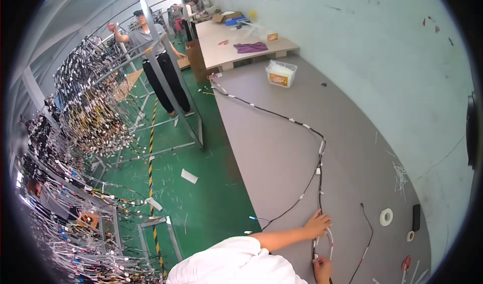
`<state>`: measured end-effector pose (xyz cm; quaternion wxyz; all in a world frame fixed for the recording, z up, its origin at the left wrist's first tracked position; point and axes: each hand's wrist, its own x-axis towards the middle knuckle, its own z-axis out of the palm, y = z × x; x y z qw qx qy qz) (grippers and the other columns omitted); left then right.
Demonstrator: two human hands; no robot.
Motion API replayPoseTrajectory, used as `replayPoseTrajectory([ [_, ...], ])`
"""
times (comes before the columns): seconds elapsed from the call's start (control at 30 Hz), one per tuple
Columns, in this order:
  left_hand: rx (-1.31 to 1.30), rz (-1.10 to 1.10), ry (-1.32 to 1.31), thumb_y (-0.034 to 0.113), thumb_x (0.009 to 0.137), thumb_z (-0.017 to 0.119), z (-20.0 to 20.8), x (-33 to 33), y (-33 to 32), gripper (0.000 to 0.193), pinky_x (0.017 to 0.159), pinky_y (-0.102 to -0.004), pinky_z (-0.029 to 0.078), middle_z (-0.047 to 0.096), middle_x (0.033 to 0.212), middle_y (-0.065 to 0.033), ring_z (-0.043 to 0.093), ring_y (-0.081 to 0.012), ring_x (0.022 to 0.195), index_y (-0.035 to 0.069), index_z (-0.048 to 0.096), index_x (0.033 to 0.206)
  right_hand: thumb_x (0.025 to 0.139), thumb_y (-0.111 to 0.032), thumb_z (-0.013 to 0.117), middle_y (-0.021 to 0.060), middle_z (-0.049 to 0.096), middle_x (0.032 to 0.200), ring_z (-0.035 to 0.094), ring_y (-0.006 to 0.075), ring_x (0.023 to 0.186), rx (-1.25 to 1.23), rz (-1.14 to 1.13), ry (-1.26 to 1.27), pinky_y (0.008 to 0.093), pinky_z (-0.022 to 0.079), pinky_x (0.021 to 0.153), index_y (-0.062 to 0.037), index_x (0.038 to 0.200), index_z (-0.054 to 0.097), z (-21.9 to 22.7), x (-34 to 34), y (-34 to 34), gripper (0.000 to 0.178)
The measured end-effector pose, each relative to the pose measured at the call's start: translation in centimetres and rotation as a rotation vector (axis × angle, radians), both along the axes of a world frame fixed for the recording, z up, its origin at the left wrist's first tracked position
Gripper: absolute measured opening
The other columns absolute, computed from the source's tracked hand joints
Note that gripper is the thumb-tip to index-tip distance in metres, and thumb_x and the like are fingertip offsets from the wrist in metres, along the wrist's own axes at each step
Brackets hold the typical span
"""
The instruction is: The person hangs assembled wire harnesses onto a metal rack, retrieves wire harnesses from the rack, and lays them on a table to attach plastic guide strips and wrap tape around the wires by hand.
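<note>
Left hand (318, 226): lay at five o'clock, with the grip pressed together round the wire harness
Right hand (323, 270): lay at five o'clock too, nearer the lower edge, pinching the same harness between thumb and fingers
Wire harness (321, 147): stretched, black with white tags, along the grey tabletop (282, 168), from eleven o'clock through three o'clock and down to both hands at five o'clock
Thin branch (288, 211): split off at three o'clock and ran down toward six o'clock, ending near the tabletop's edge in a blue-tipped connector (252, 217)
Pale loop (331, 239): bowed out on the three o'clock side of the harness, between the two hands
Separate cable (372, 232): lay at four o'clock, apart from the harness, dark with a red stretch
Tape roll (381, 217): lay flat at four o'clock, near a black block (416, 217) and a smaller roll (410, 232)
Red-handled scissors (406, 263): lay at four o'clock, closer to the lower edge
White strips (400, 177): lay scattered between three and four o'clock
Clear tub (282, 74): stood at one o'clock, near the farther pale tabletop (214, 37)
Purple cloth (250, 48): lay crumpled at twelve o'clock on that pale tabletop
Co-worker (142, 38): stood between ten and eleven o'clock behind a metal frame (166, 78), one arm raised
Hanging wire bundles (95, 103): crowded the side from eight to ten o'clock
</note>
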<state>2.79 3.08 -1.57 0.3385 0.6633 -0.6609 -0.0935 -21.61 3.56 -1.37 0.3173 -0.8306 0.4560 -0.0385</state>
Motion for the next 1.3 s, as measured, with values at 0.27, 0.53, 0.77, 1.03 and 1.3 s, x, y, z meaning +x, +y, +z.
replayPoseTrajectory([
  [0.27,0.150,-0.040,0.197,0.010,0.073,0.063,-0.4,2.3,2.6,0.029,0.096,-0.0385,0.039,0.049,0.113,-0.0094,0.044,-0.0280,0.112,0.006,0.056,0.102,0.074,-0.015,0.069,0.0097,0.056,0.071,0.057,0.0266,0.068,-0.530,-0.036,-0.280,0.0362,0.045,0.062,-0.0043,0.085,0.059,4.0,-0.3,-1.7,0.018],
  [0.53,0.050,-0.046,0.166,0.005,0.073,0.060,-0.3,3.5,2.9,0.031,0.097,-0.0377,0.039,0.047,0.117,-0.0117,0.041,-0.0291,0.118,0.003,0.054,0.104,0.087,-0.020,0.054,0.0174,0.063,0.099,0.059,0.0366,0.075,-0.353,-0.011,0.022,0.0445,0.048,0.066,-0.0029,0.101,0.062,3.0,-1.6,-0.8,0.024],
  [0.77,0.190,0.117,0.151,0.017,0.074,0.064,0.9,5.0,3.9,0.053,0.105,-0.0396,0.031,0.041,0.131,-0.0164,0.034,-0.0326,0.127,0.004,0.047,0.123,0.080,-0.020,0.064,0.0098,0.061,0.077,0.060,0.0290,0.074,-0.434,-0.320,-0.146,0.0391,0.046,0.067,-0.0065,0.084,0.061,0.2,-1.0,-5.2,0.015],
  [1.03,0.187,0.144,0.232,0.001,0.081,0.049,-0.8,7.7,5.1,0.047,0.110,-0.0386,0.023,0.039,0.137,-0.0159,0.032,-0.0306,0.131,0.006,0.046,0.127,0.079,-0.025,0.062,0.0130,0.060,0.086,0.057,0.0335,0.083,-0.381,-0.160,-0.017,0.0416,0.046,0.069,-0.0060,0.086,0.062,2.8,-2.4,-4.0,0.020],
  [1.3,0.305,0.226,1.013,0.016,0.086,0.061,-0.4,5.0,5.0,0.053,0.067,-0.0277,0.052,0.051,0.110,-0.0101,0.057,-0.0144,0.084,0.005,0.033,0.130,0.067,-0.007,0.069,0.0125,0.053,0.110,0.050,0.0311,0.103,-0.512,-0.431,-0.010,0.0413,0.040,0.090,-0.0105,0.112,0.056,4.1,-7.5,-0.4,0.047],
])
